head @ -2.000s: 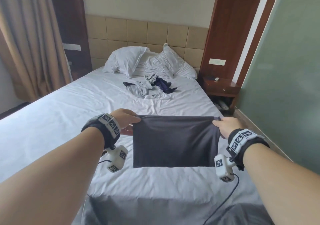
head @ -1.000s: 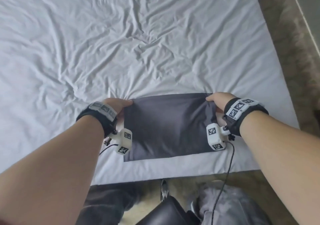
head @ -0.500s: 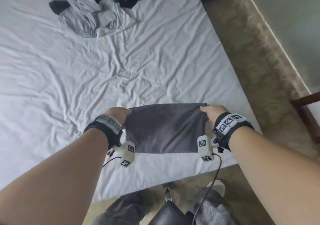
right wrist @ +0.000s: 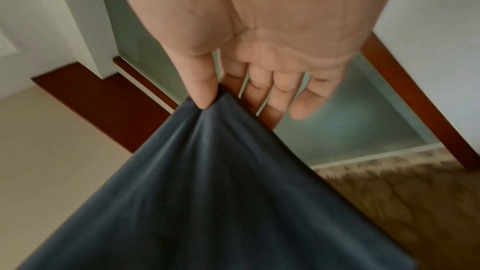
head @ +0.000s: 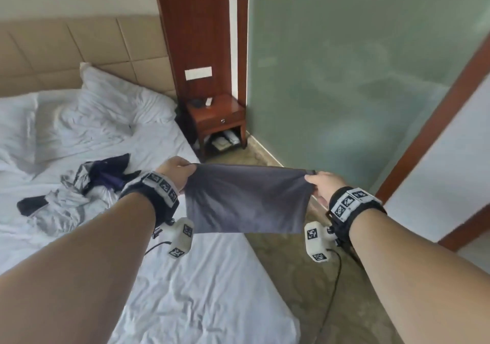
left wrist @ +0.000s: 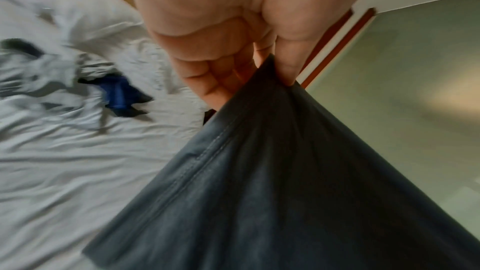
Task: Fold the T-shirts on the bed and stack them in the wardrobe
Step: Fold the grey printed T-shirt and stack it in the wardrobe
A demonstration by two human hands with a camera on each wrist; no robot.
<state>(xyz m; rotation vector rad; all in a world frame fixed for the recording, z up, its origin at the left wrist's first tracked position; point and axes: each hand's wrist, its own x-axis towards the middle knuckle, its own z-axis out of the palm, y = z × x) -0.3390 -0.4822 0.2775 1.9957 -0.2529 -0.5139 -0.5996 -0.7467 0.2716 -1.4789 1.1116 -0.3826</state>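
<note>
Up comes the view from the sheet to the room's far corner, and the folded dark grey T-shirt (head: 245, 201), half a second ago hanging low over the foot of the bed (head: 206, 285), now hangs clear in the air past the mattress's right edge, over the carpet: that reads as folding done and the carry to the wardrobe beginning, though no wardrobe shows yet. Behind on the white sheet, the heap of unfolded shirts (head: 79, 192) waits, so plenty remains. Now the shirt itself: long axis level, running hand to hand, top edge taut, the rest drooping straight down. Left hand (head: 176, 175) has its corner pinched between thumb and curled fingers; right hand (head: 322, 188) pinches the other corner with thumb against the forefinger, the remaining fingers (right wrist: 281, 94) loosely extended behind the cloth.
</note>
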